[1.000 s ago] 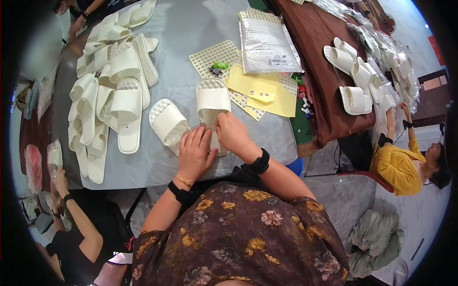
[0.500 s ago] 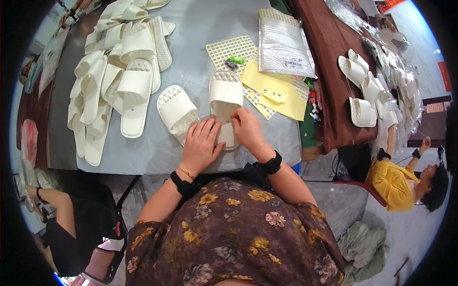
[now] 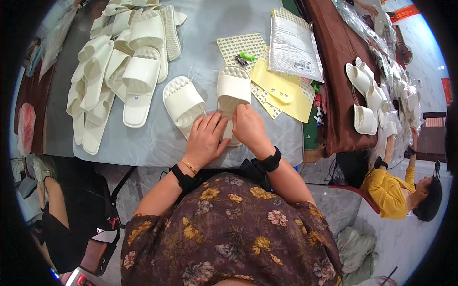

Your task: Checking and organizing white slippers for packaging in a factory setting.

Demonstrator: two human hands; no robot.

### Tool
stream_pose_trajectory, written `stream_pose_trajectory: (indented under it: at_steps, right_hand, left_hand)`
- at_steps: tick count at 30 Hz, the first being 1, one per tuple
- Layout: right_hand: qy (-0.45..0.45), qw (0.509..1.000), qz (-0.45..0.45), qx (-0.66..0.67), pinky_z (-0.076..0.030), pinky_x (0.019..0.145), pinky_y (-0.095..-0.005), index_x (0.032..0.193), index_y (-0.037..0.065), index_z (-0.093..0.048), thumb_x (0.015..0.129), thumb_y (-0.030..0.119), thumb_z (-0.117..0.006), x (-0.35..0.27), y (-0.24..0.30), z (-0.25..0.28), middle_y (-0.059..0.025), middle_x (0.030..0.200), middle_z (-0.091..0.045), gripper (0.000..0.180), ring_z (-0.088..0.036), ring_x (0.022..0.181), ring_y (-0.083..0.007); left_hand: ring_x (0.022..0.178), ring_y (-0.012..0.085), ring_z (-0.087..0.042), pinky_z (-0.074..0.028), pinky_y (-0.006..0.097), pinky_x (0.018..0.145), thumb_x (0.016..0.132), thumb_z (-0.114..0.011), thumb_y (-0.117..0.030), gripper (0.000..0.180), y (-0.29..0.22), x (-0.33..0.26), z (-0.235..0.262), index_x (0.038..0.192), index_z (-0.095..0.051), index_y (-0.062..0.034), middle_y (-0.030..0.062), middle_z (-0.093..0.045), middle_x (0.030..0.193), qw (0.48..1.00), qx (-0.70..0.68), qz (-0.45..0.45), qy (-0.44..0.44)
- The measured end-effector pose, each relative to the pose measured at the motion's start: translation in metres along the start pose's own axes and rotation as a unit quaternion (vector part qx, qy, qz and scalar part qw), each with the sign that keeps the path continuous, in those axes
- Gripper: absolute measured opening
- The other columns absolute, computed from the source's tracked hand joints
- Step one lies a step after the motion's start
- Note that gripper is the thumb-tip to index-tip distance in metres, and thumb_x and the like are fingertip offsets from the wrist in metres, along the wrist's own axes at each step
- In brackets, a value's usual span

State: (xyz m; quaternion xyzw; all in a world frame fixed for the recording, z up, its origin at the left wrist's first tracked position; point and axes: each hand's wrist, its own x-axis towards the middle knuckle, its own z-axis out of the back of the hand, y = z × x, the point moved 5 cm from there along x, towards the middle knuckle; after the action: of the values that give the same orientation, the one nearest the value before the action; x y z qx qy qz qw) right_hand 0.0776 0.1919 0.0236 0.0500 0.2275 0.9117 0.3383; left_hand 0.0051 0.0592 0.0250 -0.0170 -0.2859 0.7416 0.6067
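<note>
Two white slide slippers lie side by side in front of me: a left slipper (image 3: 183,102) angled on the table, and a right slipper (image 3: 234,88) with its toe pointing away. My left hand (image 3: 206,138) rests flat, fingers stretched, over the heel of the left slipper and against the near left side of the right one. On the right slipper's insole, just below its strap, my right hand (image 3: 249,127) has its fingers curled in a pinch. Whatever sits between those fingertips is hidden. Both hands cover most of the heels.
White slippers (image 3: 140,90) pile up at the left. Yellow sticker sheets (image 3: 273,81), a bright green clip-like piece (image 3: 247,56) and a silver padded envelope (image 3: 295,45) lie beyond my right hand. More slippers (image 3: 365,119) rest on brown cloth, near a person in yellow (image 3: 389,190).
The whole view has shifted slightly, with the slippers appearing farther up and right. My hands keep nearly the same poses at the slippers. The person in yellow has moved a hand toward the bagged slippers.
</note>
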Motion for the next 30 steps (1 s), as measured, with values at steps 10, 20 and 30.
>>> stream_pose_trajectory:
  at_steps: [10, 20, 30]
  right_hand:
    - [-0.04, 0.998, 0.02, 0.054, -0.051, 0.072, -0.0509, 0.093, 0.003, -0.058, 0.091, 0.016, -0.06, -0.004, -0.006, 0.006, -0.0196, 0.093, -0.062, 0.013, -0.063, 0.081, -0.0419]
    - [-0.02, 0.999, 0.026, -0.04, -0.051, 0.068, -0.0487, 0.085, 0.004, -0.06, 0.088, 0.018, -0.06, 0.007, 0.0, 0.003, -0.0182, 0.082, -0.065, 0.014, -0.064, 0.075, -0.0398]
    - [0.038, 0.984, 0.024, 0.172, -0.05, 0.061, -0.0427, 0.084, 0.0, -0.059, 0.088, 0.012, -0.06, -0.005, -0.025, 0.017, -0.0167, 0.076, -0.066, 0.013, -0.064, 0.067, -0.0335]
  left_hand:
    - [0.127, 0.0286, -0.049, -0.033, 0.045, 0.11, 0.085, -0.067, -0.035, 0.057, 0.001, -0.001, 0.001, 0.132, -0.055, -0.005, 0.0144, -0.053, 0.137, 1.0, 0.027, -0.005, -0.01]
    - [0.127, 0.0286, -0.05, -0.034, 0.046, 0.11, 0.084, -0.068, -0.035, 0.057, 0.0, -0.001, 0.001, 0.131, -0.056, -0.0041, 0.0148, -0.054, 0.136, 1.0, 0.023, -0.007, -0.013]
    - [0.129, 0.0296, -0.049, -0.032, 0.047, 0.112, 0.084, -0.069, -0.032, 0.058, 0.002, -0.001, -0.004, 0.133, -0.054, -0.0057, 0.014, -0.053, 0.139, 1.0, -0.001, 0.005, -0.005]
